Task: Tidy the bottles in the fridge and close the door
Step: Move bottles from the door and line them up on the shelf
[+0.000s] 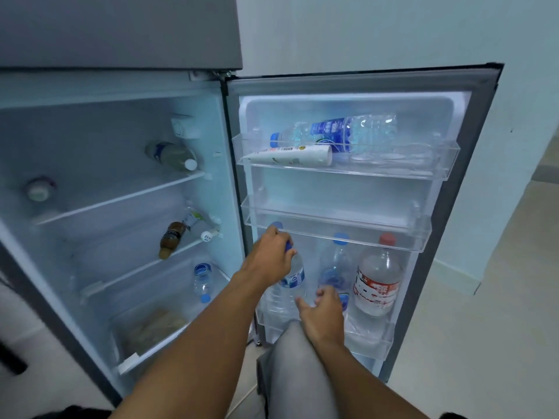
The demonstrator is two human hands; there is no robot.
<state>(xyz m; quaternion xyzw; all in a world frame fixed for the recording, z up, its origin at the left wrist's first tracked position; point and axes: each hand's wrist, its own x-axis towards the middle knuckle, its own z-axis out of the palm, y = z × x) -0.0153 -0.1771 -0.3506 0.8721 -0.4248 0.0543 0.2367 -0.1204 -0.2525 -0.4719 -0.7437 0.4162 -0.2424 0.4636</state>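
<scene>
Left hand (pixel 269 258) gripping, right hand (pixel 322 316) open, both arms extended

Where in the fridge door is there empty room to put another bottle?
The middle door shelf looks bare, between the top door shelf, which holds a lying bottle and tube, and the crowded bottom door shelf.

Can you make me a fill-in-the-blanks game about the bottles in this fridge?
1. The left hand grips the neck of a water bottle in the ____ door shelf.
2. The big bottle at the far right of that shelf has a ____ cap.
3. In the top door shelf, the blue-labelled water bottle is lying ____.
4. The right hand is ____, holding nothing.

Missing words: bottom; red; on its side; open
</scene>
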